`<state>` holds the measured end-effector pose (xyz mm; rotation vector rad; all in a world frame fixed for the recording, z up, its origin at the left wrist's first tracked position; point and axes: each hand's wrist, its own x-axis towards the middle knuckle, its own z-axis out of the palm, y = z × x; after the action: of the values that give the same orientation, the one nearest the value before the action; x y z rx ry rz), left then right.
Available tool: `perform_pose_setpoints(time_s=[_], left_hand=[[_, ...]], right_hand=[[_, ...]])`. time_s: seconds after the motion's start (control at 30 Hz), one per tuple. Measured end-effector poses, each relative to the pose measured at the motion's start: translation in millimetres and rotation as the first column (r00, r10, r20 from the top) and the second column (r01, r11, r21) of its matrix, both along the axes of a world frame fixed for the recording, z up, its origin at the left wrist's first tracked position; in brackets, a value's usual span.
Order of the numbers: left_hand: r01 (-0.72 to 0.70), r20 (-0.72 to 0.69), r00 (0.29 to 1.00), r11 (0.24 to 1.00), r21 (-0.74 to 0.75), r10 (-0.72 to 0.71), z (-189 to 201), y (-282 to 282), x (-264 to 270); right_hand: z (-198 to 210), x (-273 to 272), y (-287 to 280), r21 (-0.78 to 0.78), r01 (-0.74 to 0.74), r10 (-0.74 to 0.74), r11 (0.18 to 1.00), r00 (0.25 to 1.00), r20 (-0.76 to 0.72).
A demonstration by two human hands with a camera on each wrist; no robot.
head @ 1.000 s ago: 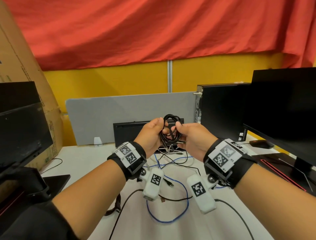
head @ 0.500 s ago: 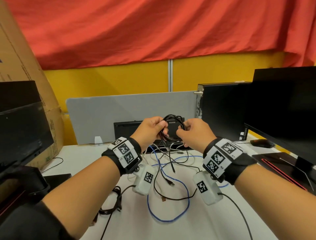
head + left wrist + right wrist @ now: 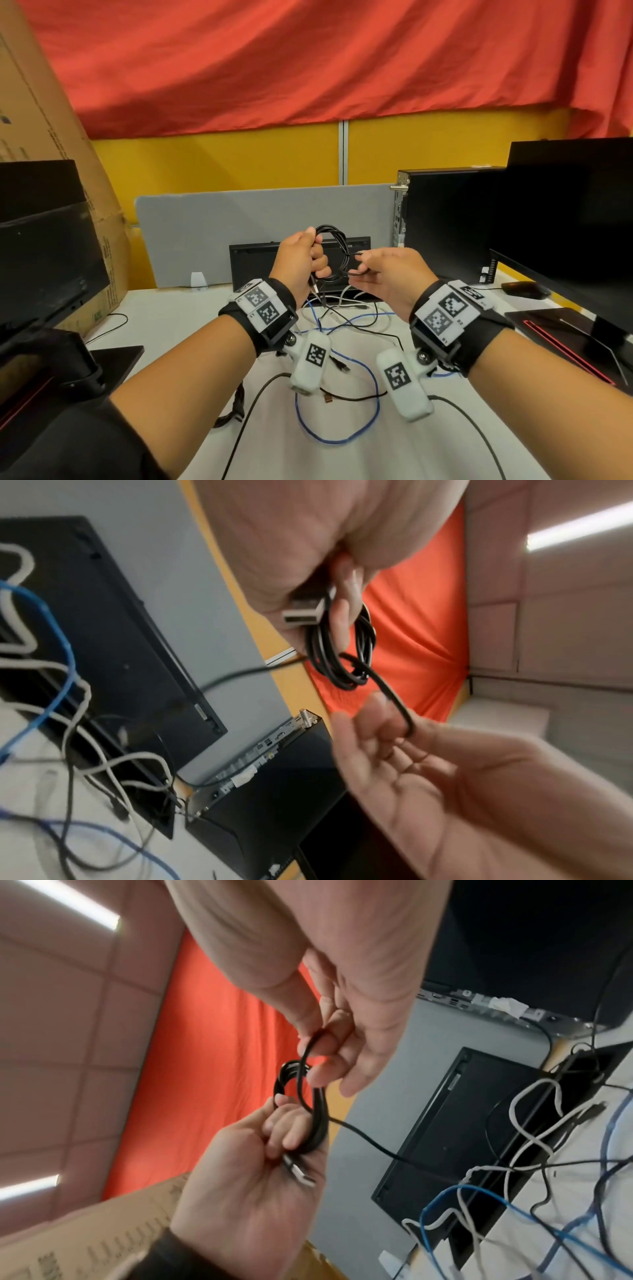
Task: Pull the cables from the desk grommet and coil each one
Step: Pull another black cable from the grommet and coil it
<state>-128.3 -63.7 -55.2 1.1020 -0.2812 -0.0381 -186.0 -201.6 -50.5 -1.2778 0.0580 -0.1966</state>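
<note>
my left hand [image 3: 301,262] grips the black cable [image 3: 334,255] coil up above the desk [image 3: 178,315]. my right hand [image 3: 387,274] pinches its loose end. one coil is nearly done. the blue cable [image 3: 342,435] and white cable [image 3: 534,1123] are not coiled yet.

loose cables [image 3: 342,387] clutter desk [image 3: 171,318] centre; monitors [image 3: 565,219] flank both sides; room above

One head view, two wrist views.
Head camera looks down over the desk [image 3: 191,318]; wrist cameras face each other closely, sharing the coiled black cable [image 3: 346,666].
</note>
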Motion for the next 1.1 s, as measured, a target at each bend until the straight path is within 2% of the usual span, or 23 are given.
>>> perform_pose_setpoints(time_s=[0.07, 0.13, 0.2, 0.27, 0.3, 0.33, 0.37, 0.4, 0.5, 0.57, 0.6, 0.67, 0.7, 0.77, 0.83, 0.87, 0.93, 0.97, 1.03, 1.1], left_hand=[[-0.024, 0.025, 0.999, 0.996, 0.083, 0.022, 0, 1, 1], [-0.058, 0.050, 0.997, 0.987, 0.148, 0.051, -1, 3, 2], [-0.094, 0.053, 0.995, 0.980, 0.175, 0.086, -2, 7, 4], [-0.125, 0.044, 0.992, 0.976, 0.176, 0.119, -2, 13, 6], [-0.133, 0.045, 0.991, 0.975, 0.179, 0.127, -2, 15, 6], [-0.133, 0.050, 0.991, 0.975, 0.180, 0.126, -3, 16, 7], [-0.126, 0.050, 0.992, 0.977, 0.171, 0.119, -3, 16, 7], [-0.111, 0.043, 0.993, 0.983, 0.144, 0.106, -4, 14, 6], [-0.049, 0.003, 0.999, 0.999, -0.003, 0.049, -5, 7, 3], [-0.006, -0.032, 0.999, 0.994, -0.105, 0.003, -5, -2, 0], [0.012, -0.054, 0.998, 0.987, -0.159, -0.021, -5, -7, -1], [0.033, -0.094, 0.994, 0.965, -0.259, -0.059, -5, -15, -4], [0.032, -0.104, 0.992, 0.955, -0.293, -0.065, -4, -18, -5], [0.023, -0.109, 0.992, 0.944, -0.330, -0.062, -1, -22, -6], [0.015, -0.103, 0.993, 0.940, -0.341, -0.053, 1, -25, -6], [0.008, -0.100, 0.994, 0.940, -0.342, -0.045, 1, -26, -6], [-0.004, -0.088, 0.996, 0.942, -0.337, -0.027, 1, -25, -5], [-0.007, -0.081, 0.997, 0.944, -0.330, -0.021, 0, -25, -4], [-0.007, -0.063, 0.998, 0.955, -0.296, -0.012, -3, -25, -2], [0.006, -0.043, 0.999, 0.969, -0.246, -0.017, -7, -25, -1]], right_hand=[[4, 1, -1, 0.125, -0.009, 0.013, 0.992, 1.000, -0.029], [8, 2, -7, 0.086, 0.004, 0.000, 0.996, 0.999, -0.046], [8, 5, -16, -0.078, 0.016, -0.018, 0.997, 0.999, -0.034], [6, 7, -25, -0.339, 0.052, -0.046, 0.939, 0.999, 0.026], [4, 7, -29, -0.514, 0.097, -0.063, 0.852, 0.995, 0.084], [1, 7, -31, -0.678, 0.159, -0.070, 0.718, 0.985, 0.157], [-3, 8, -33, -0.789, 0.220, -0.060, 0.574, 0.972, 0.228], [-6, 9, -33, -0.845, 0.259, -0.045, 0.468, 0.962, 0.270], [-15, 11, -30, -0.892, 0.318, -0.005, 0.322, 0.942, 0.334], [-18, 14, -24, -0.870, 0.404, 0.016, 0.282, 0.905, 0.426], [-19, 15, -20, -0.838, 0.460, 0.012, 0.294, 0.875, 0.484], [-20, 17, -14, -0.765, 0.520, -0.058, 0.380, 0.839, 0.541], [-19, 18, -11, -0.731, 0.509, -0.099, 0.454, 0.845, 0.526], [-18, 19, -7, -0.614, 0.397, -0.149, 0.683, 0.898, 0.415], [-14, 18, -1, -0.408, 0.246, -0.132, 0.879, 0.949, 0.288], [-12, 16, 1, -0.281, 0.170, -0.108, 0.944, 0.969, 0.224], [-11, 12, 6, -0.054, 0.041, -0.034, 0.998, 0.990, 0.136], [-12, 11, 7, -0.032, 0.011, -0.007, 0.999, 0.991, 0.134], [-15, 7, 10, -0.146, 0.036, -0.012, 0.989, 0.987, 0.161], [-17, 7, 10, -0.203, 0.121, -0.086, 0.972, 0.981, 0.171]])
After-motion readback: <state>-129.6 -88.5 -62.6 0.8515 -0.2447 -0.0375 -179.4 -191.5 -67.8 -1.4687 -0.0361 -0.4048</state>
